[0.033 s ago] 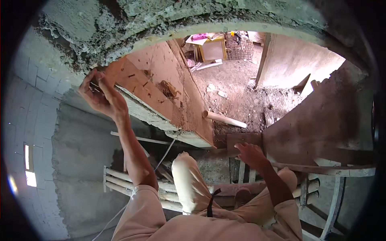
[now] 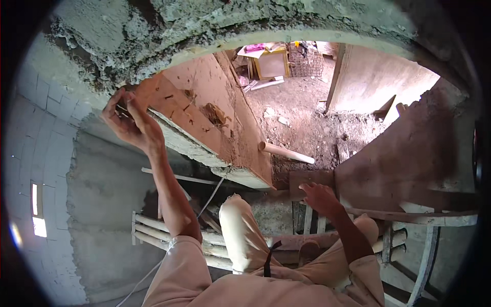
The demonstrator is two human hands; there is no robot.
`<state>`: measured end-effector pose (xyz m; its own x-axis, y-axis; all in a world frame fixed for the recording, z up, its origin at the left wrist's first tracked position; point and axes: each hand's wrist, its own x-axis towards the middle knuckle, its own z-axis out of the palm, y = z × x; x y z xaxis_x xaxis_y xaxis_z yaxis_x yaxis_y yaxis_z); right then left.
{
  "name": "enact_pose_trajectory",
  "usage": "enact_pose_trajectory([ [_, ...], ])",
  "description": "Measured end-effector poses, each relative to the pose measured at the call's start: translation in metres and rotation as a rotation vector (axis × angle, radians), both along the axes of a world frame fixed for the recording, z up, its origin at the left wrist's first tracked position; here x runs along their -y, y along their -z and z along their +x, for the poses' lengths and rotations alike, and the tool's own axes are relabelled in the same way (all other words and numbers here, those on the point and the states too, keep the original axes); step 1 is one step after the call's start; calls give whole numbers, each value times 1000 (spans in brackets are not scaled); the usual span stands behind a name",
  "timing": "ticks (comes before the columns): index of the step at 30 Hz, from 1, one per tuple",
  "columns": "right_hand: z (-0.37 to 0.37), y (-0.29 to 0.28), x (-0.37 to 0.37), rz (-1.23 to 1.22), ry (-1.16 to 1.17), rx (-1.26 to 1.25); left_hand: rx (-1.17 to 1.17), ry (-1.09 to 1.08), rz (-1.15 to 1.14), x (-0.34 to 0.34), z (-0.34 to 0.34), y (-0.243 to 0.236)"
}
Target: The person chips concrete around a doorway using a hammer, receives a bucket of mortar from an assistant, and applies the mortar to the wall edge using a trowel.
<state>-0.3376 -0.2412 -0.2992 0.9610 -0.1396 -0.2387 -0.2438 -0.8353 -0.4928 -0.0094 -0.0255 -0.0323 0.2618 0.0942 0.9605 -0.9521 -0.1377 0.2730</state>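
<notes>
My left hand (image 2: 128, 120) is raised at the left, at the corner where the rough cement wall (image 2: 204, 20) meets a reddish-brown board (image 2: 171, 105). Its fingers and thumb curl together there. Whatever lies between them is too dark and small to make out. My right hand (image 2: 320, 198) hangs above my right knee with its fingers partly bent and apart, and nothing shows in it. Nails or small sticks and a crumpled brown scrap (image 2: 216, 115) lie on the board. Along its lower left side runs a pale cement edge (image 2: 189, 138).
Bamboo poles (image 2: 215, 244) form a platform beneath me. A wooden pole (image 2: 286, 152) juts from the board's end. Farther off lie rubble, a framed panel (image 2: 271, 65) and a wire cage (image 2: 305, 60). A large brown panel (image 2: 394, 148) slants at the right.
The view has shifted very slightly. Both hands keep the same places and poses.
</notes>
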Motion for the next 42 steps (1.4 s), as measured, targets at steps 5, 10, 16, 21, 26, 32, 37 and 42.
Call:
enact_pose_trajectory([
  [5,-1,6,-1,-3,5,23,11,54,-7,-1,-1,1],
  [10,-1,6,1,-3,5,14,-26,41,27,-3,3,4],
  [16,2,9,1,10,25,-26,60,-26,15,1,-2,-1],
  [21,1,8,0,30,15,-31,43,-30,18,-3,7,3],
  [26,1,0,2,46,6,-39,76,-28,53,-6,11,2],
  [32,2,-1,3,36,7,-81,74,-1,19,-1,9,2],
  [37,3,0,0,37,5,-76,92,-52,73,-5,6,1],
  [42,4,-5,0,22,12,-119,112,-42,39,-1,9,1],
])
